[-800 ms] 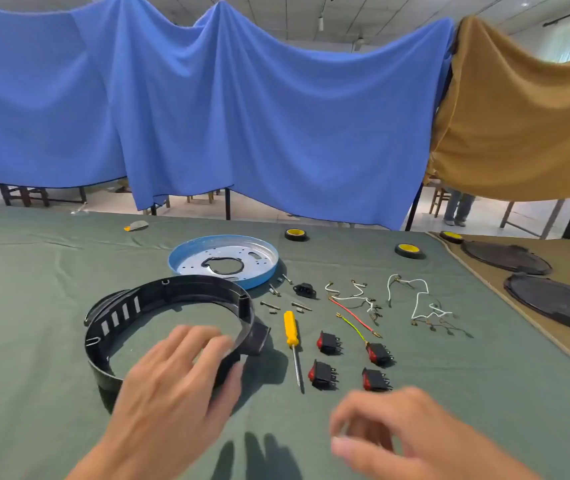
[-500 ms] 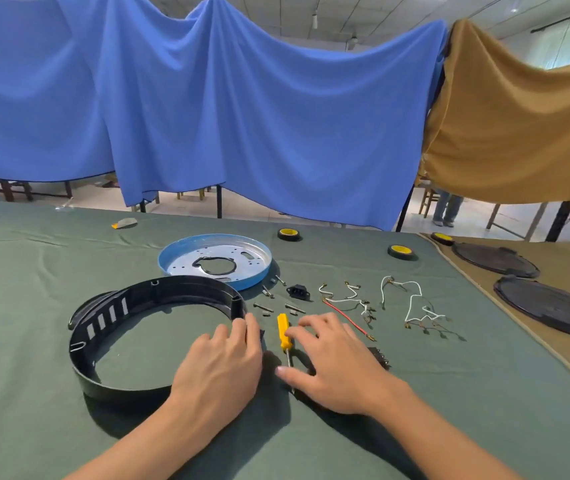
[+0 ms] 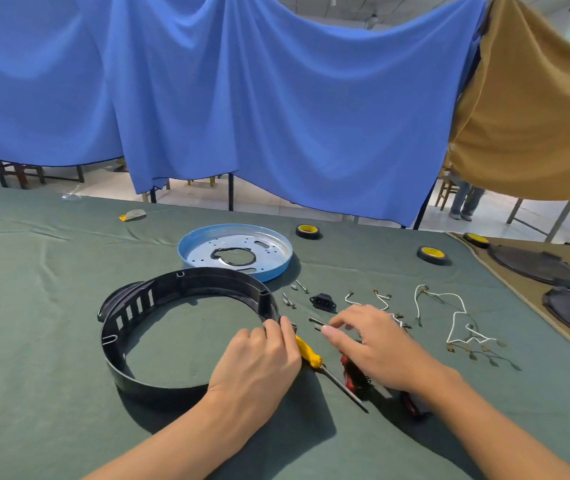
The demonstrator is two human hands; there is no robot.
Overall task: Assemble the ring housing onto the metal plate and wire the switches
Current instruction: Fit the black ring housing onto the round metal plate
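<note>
Green cloth [image 3: 34, 306] stretched wide left of ring housing [image 3: 186, 282] | it lay flat, opening up, slotted side leftward, far rim just beside metal plate [image 3: 204, 252] | left hand [image 3: 259, 362] gripped its right rim | right hand [image 3: 377, 348] hovered over screws [image 3: 316, 322], fingers bent, grip unclear

Only one view is given. The flat green cloth-covered table [image 3: 41, 306] is seen from the head, close above its near edge. The view is turned forward and down toward its far edge.
</note>
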